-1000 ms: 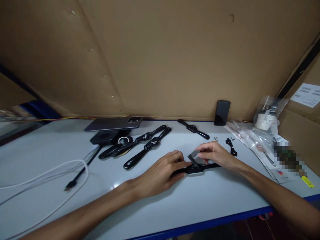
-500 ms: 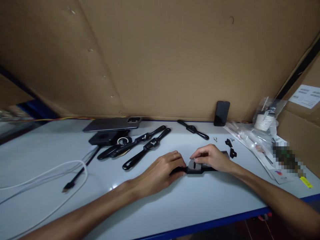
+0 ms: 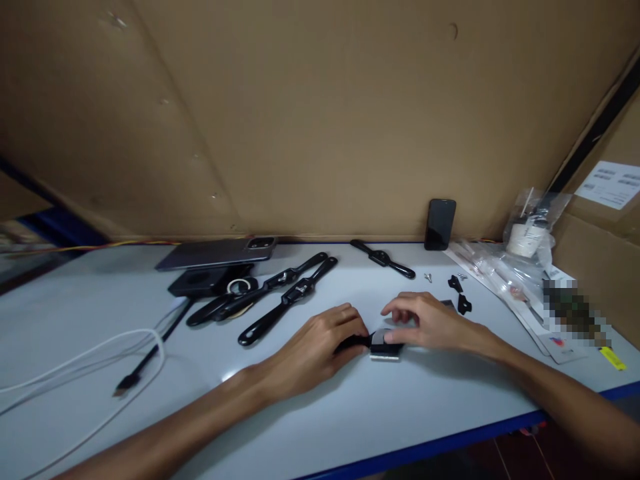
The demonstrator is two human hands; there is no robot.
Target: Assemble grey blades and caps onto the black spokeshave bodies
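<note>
My left hand is closed around one handle of a black spokeshave near the front middle of the table. A grey metal blade lies on the spokeshave's body, its pale edge showing at the front. The thumb of my right hand rests on the blade, with the fingers lifted and apart from it. My right hand hides the other handle. Two small black cap plates and a wing-shaped silver screw lie beyond my right hand.
Several other spokeshaves lie to the left, and one spokeshave is farther back. A grey phone and white cable are at left. An upright phone leans on the cardboard wall. Plastic packaging lies right.
The blade has gone from standing tilted in my right fingers to lying on the spokeshave body. My right fingers have parted from it, the thumb staying on. My left hand keeps its grip.
</note>
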